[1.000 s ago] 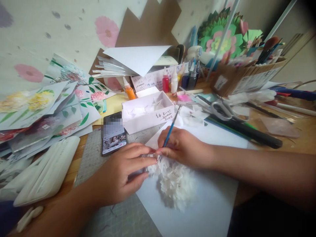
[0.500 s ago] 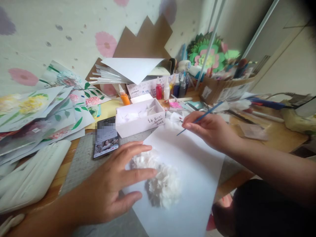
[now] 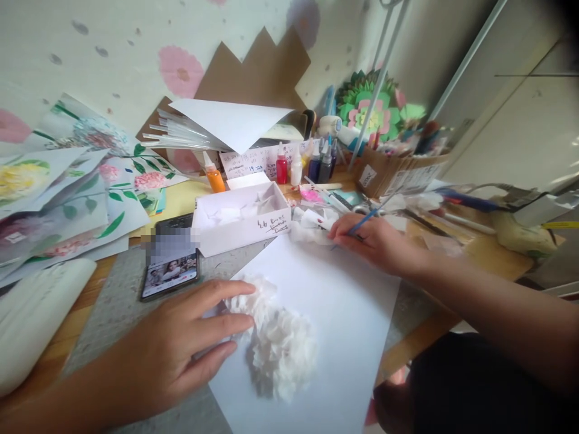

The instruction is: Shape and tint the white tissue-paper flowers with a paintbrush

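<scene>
Head view, left hand (image 3: pixel 181 340) outstretched, fingers spread at white ruffles (image 3: pixel 266 299) — right hand (image 3: pixel 371 243) pinching blue tool (image 3: pixel 368 217)

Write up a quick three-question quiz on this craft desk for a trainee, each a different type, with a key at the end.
1. Which of the person's hands holds the thin blue tool?
2. True or false: in the camera's view, the phone lies to the left of the white box.
3. Fill in the blank: the ruffled white cluster nearest the camera lies on a white ____.

Key:
1. The right hand.
2. True.
3. Sheet.
</scene>
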### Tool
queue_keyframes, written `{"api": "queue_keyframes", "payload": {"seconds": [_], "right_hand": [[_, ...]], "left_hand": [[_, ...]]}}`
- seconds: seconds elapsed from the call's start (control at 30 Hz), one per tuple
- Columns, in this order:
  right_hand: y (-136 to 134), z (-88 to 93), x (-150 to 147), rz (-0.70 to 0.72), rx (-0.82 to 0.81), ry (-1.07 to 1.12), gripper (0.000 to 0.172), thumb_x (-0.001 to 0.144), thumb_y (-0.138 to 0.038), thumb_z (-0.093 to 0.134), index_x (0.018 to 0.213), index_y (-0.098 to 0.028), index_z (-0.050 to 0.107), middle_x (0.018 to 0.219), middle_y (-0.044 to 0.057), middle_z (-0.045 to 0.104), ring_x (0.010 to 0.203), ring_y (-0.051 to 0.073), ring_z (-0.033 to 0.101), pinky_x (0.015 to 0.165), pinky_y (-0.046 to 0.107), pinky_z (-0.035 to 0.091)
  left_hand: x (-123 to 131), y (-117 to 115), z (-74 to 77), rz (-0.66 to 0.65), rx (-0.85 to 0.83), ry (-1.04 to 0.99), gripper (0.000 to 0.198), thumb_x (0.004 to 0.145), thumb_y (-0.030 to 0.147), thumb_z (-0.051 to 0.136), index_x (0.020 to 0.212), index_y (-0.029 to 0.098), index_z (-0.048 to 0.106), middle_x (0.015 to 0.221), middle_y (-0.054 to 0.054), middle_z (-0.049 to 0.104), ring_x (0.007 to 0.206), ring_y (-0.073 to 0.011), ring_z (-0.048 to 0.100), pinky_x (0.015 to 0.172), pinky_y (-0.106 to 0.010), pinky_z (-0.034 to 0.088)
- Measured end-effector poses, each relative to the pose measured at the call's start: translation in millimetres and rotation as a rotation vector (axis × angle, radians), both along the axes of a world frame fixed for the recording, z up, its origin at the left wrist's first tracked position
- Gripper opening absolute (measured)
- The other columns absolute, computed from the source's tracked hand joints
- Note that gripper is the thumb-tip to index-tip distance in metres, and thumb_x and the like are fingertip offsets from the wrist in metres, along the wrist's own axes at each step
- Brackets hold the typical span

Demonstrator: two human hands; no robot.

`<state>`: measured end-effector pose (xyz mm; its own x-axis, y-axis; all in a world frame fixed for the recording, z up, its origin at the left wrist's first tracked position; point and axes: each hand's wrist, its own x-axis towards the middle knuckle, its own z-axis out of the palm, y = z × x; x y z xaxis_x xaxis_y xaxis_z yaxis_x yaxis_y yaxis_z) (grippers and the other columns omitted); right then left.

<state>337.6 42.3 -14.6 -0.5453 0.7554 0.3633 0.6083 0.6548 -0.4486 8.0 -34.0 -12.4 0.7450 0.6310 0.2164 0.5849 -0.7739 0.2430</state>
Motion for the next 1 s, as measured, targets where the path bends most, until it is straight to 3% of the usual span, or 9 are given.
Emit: {"api": "queue_keyframes", "payload": {"seconds": [0.17,0.27,0.4,0.57,0.67,0.8,1.0], "right_hand": [[3,-2.4,-8,-0.113,-0.024,-0.003,0.016,0.086,-0.026,0.05,0.081,-0.017,0.062,0.076,0.004,0.065,0.07,0.016,0.06,0.064,0.026,0.045],[-6,5.0,-25,-0.125,-0.068,0.189,0.016,0.086,-0.029,0.051,0.081,-0.018,0.062,0.076,0.003,0.066,0.07,0.015,0.061,0.065,0.027,0.047],[-31,19.7,-61,0.102,-0.181,0.459,0.015,0.087,-0.027,0.052,0.082,-0.016,0.061,0.08,0.006,0.066,0.075,0.017,0.064,0.069,0.03,0.05],[-55,22.3,-96,0.447,-0.216,0.36,0.008,0.088,-0.02,0.051,0.084,-0.015,0.056,0.081,0.007,0.064,0.075,0.014,0.062,0.067,0.026,0.05],[-60,15.9,-104,0.545,-0.227,0.253,0.009,0.088,-0.021,0.051,0.082,-0.015,0.055,0.081,0.008,0.063,0.078,0.015,0.06,0.069,0.026,0.049],[-61,14.4,-105,0.561,-0.292,0.249,0.004,0.085,-0.017,0.054,0.084,-0.014,0.056,0.084,0.009,0.063,0.08,0.016,0.061,0.071,0.028,0.049],[-60,22.8,-102,0.317,-0.279,0.409,0.007,0.085,-0.013,0.053,0.081,-0.017,0.058,0.083,0.005,0.062,0.08,0.014,0.061,0.072,0.026,0.049]], "left_hand": [[-3,5,1.5,-0.06,-0.052,-0.002,0.028,0.084,0.012,0.047,0.105,0.024,0.06,0.123,-0.006,0.051,0.106,-0.0173,0.052,0.087,-0.026,0.043],[-4,7,1.3,-0.073,-0.082,-0.023,0.028,0.083,0.012,0.048,0.106,0.023,0.06,0.121,-0.006,0.053,0.104,-0.0171,0.053,0.087,-0.026,0.044],[-3,8,1.3,-0.074,-0.113,-0.069,0.027,0.084,0.012,0.049,0.106,0.021,0.061,0.12,-0.007,0.054,0.104,-0.0176,0.054,0.087,-0.027,0.045],[0,8,1.7,-0.065,-0.15,-0.079,0.022,0.085,0.015,0.048,0.1,0.02,0.063,0.112,-0.008,0.057,0.102,-0.0187,0.055,0.086,-0.029,0.046],[-1,8,0.7,-0.058,-0.163,-0.08,0.021,0.085,0.016,0.048,0.099,0.019,0.064,0.116,-0.008,0.057,0.104,-0.0182,0.054,0.089,-0.03,0.045],[-1,7,-0.5,-0.055,-0.152,-0.105,0.021,0.083,0.015,0.05,0.096,0.02,0.066,0.117,-0.006,0.058,0.104,-0.0169,0.055,0.092,-0.028,0.044],[0,7,-0.6,-0.072,-0.128,-0.127,0.02,0.082,0.011,0.048,0.088,0.017,0.066,0.112,-0.006,0.059,0.102,-0.0163,0.056,0.089,-0.027,0.044]]}}
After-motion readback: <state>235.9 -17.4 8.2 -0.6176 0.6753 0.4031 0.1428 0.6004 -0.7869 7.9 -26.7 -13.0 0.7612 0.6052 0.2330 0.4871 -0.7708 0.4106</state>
